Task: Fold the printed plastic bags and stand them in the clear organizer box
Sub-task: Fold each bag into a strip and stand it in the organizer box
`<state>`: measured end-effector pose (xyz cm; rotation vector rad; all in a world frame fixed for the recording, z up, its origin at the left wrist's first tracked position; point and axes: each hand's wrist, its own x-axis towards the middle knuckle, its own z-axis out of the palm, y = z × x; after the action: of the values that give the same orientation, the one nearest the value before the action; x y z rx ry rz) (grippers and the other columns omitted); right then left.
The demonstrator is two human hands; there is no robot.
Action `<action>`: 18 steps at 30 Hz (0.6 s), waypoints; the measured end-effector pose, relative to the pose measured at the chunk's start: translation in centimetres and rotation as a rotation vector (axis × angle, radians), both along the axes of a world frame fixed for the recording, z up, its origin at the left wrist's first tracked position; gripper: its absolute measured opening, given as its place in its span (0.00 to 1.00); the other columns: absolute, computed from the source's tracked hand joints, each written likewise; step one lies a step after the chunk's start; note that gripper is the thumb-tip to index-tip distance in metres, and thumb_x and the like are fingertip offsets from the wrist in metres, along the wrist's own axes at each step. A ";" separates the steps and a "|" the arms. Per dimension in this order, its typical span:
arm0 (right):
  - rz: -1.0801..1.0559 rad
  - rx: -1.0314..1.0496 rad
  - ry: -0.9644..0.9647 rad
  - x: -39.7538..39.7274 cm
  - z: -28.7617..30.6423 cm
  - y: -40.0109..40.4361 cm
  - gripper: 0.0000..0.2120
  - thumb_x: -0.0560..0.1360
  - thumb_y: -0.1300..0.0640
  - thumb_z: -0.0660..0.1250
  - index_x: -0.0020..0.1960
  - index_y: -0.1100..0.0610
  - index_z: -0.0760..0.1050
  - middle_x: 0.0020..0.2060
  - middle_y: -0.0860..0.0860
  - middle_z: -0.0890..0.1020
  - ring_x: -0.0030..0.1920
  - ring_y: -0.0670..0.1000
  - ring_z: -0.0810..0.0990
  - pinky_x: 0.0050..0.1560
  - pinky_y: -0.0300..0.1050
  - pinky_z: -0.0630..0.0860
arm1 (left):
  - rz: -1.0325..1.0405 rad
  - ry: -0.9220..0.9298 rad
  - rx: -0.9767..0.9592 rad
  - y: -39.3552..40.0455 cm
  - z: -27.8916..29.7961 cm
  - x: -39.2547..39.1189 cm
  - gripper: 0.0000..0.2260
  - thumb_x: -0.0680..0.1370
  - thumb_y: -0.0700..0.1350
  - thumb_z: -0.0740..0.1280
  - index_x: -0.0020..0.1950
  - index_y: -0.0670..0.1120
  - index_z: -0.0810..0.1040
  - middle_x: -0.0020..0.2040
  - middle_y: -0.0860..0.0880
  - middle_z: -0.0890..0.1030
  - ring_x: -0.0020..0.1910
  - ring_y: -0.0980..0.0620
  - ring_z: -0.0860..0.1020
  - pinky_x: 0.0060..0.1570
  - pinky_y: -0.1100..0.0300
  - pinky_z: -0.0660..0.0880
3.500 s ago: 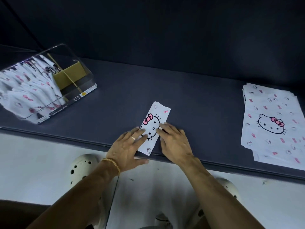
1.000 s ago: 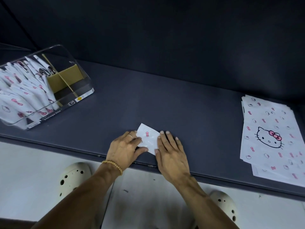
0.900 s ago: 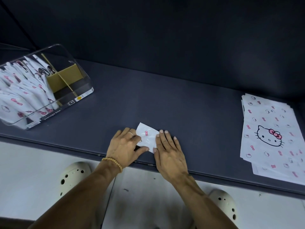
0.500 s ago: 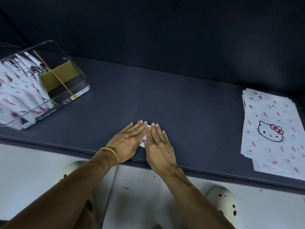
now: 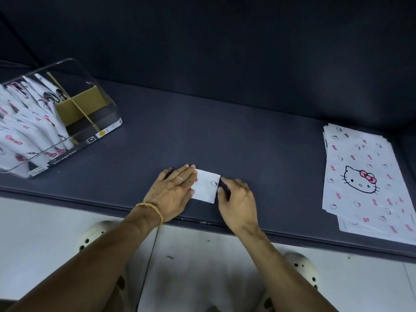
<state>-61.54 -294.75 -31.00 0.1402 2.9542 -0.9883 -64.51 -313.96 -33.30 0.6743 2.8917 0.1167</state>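
A small folded white bag [image 5: 206, 186] with tiny cat and bow prints lies flat near the front edge of the dark table [image 5: 236, 136]. My left hand [image 5: 173, 192] rests on its left edge with straight fingers. My right hand [image 5: 238, 199] is at its right edge, fingers curled down onto that edge. At far left stands the clear organizer box [image 5: 99, 102], holding several folded printed bags [image 5: 24, 131] upright. A stack of flat unfolded printed bags [image 5: 364, 176] lies at the far right.
A tan cardboard divider [image 5: 78, 106] sits in the right end of the organizer box. Dark cushioned backing rises behind the table. Below the table edge is a pale floor with my two cream clogs [image 5: 301, 266].
The long strip has been folded down into a small rectangle. Half a second ago both hands pressed flat over it; now they have drawn apart to its left and right edges.
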 end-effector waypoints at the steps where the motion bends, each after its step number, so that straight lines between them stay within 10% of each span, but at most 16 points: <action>1: -0.124 -0.126 -0.062 -0.4 0.5 -0.5 0.13 0.76 0.59 0.67 0.61 0.56 0.78 0.52 0.50 0.82 0.51 0.52 0.80 0.55 0.45 0.77 | 0.004 0.034 0.016 0.2 0.2 0.1 0.24 0.83 0.53 0.54 0.77 0.47 0.60 0.78 0.50 0.58 0.77 0.51 0.56 0.73 0.52 0.54; 6: -0.359 -0.510 -0.426 -2.5 1.1 -1.8 0.03 0.71 0.61 0.69 0.42 0.54 0.79 0.36 0.47 0.85 0.37 0.46 0.81 0.38 0.38 0.76 | 0.089 0.080 0.052 1.0 0.5 0.2 0.26 0.79 0.58 0.60 0.73 0.46 0.68 0.72 0.49 0.69 0.68 0.48 0.68 0.63 0.53 0.64; 9: -0.185 -0.479 -0.424 -2.8 1.4 -1.6 0.13 0.72 0.62 0.67 0.32 0.49 0.78 0.25 0.40 0.77 0.28 0.41 0.72 0.28 0.30 0.67 | 0.197 -0.015 0.149 1.2 0.9 -0.7 0.29 0.78 0.58 0.62 0.76 0.48 0.62 0.70 0.51 0.68 0.66 0.49 0.66 0.61 0.55 0.63; 14: -0.005 -0.574 -0.325 -3.9 2.6 0.0 0.07 0.76 0.61 0.68 0.41 0.53 0.80 0.38 0.48 0.84 0.35 0.42 0.76 0.35 0.33 0.71 | 0.465 -0.389 0.777 -0.6 2.7 -2.1 0.05 0.80 0.44 0.64 0.55 0.50 0.77 0.49 0.53 0.80 0.52 0.51 0.76 0.52 0.61 0.73; 18: -0.038 -0.866 -0.341 -5.1 4.6 0.1 0.06 0.78 0.57 0.68 0.42 0.54 0.82 0.37 0.51 0.83 0.31 0.45 0.74 0.28 0.37 0.69 | 0.572 -0.551 1.136 -1.5 5.1 -2.2 0.09 0.81 0.40 0.63 0.43 0.50 0.78 0.39 0.55 0.83 0.41 0.55 0.78 0.39 0.63 0.74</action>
<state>-66.65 -294.69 -26.44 0.2965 2.0116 -1.8982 -66.66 -315.46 -28.21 -0.1331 2.1543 1.7423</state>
